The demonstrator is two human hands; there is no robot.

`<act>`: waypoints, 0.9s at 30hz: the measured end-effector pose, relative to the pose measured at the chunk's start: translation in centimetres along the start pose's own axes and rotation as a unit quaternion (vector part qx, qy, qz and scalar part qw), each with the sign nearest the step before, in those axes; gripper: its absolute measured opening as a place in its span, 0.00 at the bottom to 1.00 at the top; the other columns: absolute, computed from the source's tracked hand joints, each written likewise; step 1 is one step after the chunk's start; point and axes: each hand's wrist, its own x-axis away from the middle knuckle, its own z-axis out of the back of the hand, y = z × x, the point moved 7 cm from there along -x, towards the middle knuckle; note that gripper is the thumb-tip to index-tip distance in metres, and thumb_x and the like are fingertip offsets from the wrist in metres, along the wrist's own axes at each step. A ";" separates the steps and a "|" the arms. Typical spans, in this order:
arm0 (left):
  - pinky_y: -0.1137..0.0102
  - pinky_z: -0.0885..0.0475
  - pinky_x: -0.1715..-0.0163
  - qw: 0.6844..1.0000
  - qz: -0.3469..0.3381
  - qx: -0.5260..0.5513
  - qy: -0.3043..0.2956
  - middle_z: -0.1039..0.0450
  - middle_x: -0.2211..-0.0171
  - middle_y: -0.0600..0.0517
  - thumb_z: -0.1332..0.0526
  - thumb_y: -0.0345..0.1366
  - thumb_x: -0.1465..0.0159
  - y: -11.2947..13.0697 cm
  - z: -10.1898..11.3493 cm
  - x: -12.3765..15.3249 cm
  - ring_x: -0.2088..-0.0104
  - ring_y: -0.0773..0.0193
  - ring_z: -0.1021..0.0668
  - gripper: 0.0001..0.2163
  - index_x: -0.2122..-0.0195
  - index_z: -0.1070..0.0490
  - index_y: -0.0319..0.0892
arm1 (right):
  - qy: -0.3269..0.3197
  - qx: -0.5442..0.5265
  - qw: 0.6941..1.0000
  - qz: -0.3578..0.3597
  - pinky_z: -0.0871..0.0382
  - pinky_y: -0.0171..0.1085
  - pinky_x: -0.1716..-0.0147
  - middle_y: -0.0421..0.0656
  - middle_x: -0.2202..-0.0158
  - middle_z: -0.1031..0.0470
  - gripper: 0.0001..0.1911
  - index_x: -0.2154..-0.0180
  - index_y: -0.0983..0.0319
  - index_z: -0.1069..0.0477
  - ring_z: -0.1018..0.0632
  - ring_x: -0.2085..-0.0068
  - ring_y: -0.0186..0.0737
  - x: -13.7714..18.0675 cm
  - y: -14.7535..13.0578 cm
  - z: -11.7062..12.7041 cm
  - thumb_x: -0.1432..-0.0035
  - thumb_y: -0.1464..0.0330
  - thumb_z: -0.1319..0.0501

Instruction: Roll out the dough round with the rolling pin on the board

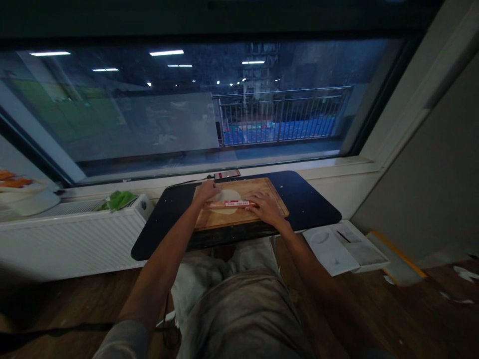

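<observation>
A flat round of pale dough (229, 194) lies on a wooden cutting board (275, 192). Across it rests a wooden rolling pin (237, 203) with a red-and-white label round its middle. My right hand (265, 205) is over the pin's right end, its fingers on the far side and the thumb on the near side. At the dough's far left edge, my left hand (207, 191) has its fingers curled together, beyond the pin's left end. Its fingertips seem to be on the dough's edge; they are small and partly hidden.
The board sits on a small dark table (310, 204) against the window. A phone (227, 174) with a cable lies behind the board. To the left is a white radiator (75, 244) bearing a green cloth (118, 200); an open white box (346, 247) is low on the right.
</observation>
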 end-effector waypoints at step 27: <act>0.52 0.24 0.43 0.962 -0.141 -0.220 0.079 0.20 0.40 0.32 0.52 0.33 0.20 1.9 -1.4 7.1 0.38 0.41 0.22 0.20 0.41 0.21 0.35 | -0.130 0.110 0.985 -0.005 0.27 0.46 0.38 0.57 0.44 0.14 0.20 0.40 0.68 0.20 0.16 0.43 0.52 -11.4 3.4 -3.9 0.19 0.68 0.47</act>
